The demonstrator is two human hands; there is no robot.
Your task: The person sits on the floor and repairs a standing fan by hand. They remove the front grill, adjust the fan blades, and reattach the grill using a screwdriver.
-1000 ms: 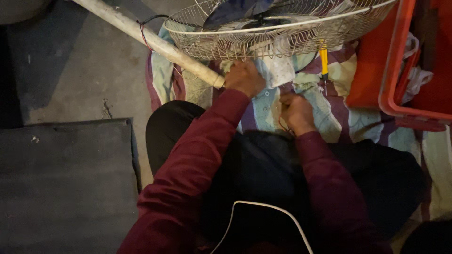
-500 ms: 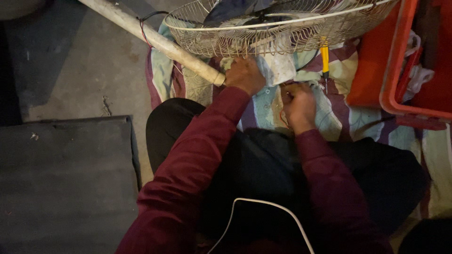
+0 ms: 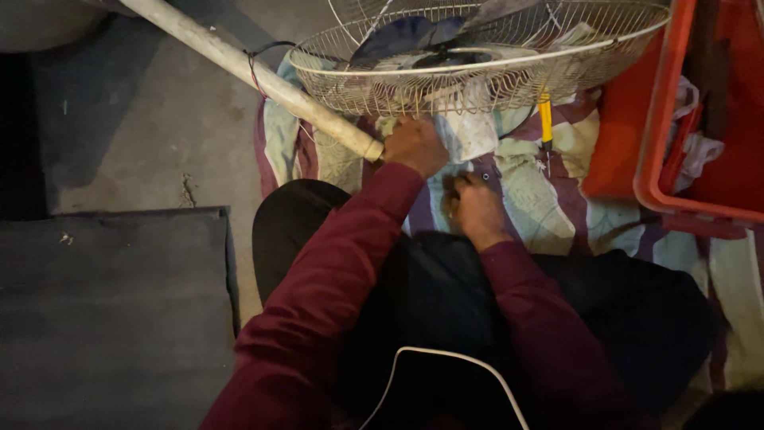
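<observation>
right hand [image 3: 476, 209] had dropped a little lower on the striped green and maroon cloth [image 3: 549, 215] than half a second earlier, fingers curled down near a small dark screw-like bit [image 3: 485, 176]; couldn't tell if it pinched anything. left hand [image 3: 414, 146] hadn't shifted, closed at the end of the pale round fan pole [image 3: 263, 76], just under the rim of the round wire-mesh fan guard [image 3: 477, 72] with dark blades inside. fan lay tipped on the cloth on the grey concrete floor [image 3: 119, 135]. yellow-handled screwdriver [image 3: 546, 119] lay just beside the guard, red plastic crate [image 3: 692, 111] to the right. step looked like fiddling with small fan hardware while steadying the fan; next move likely called for a fine fingertip pinch, left hand bracing.
</observation>
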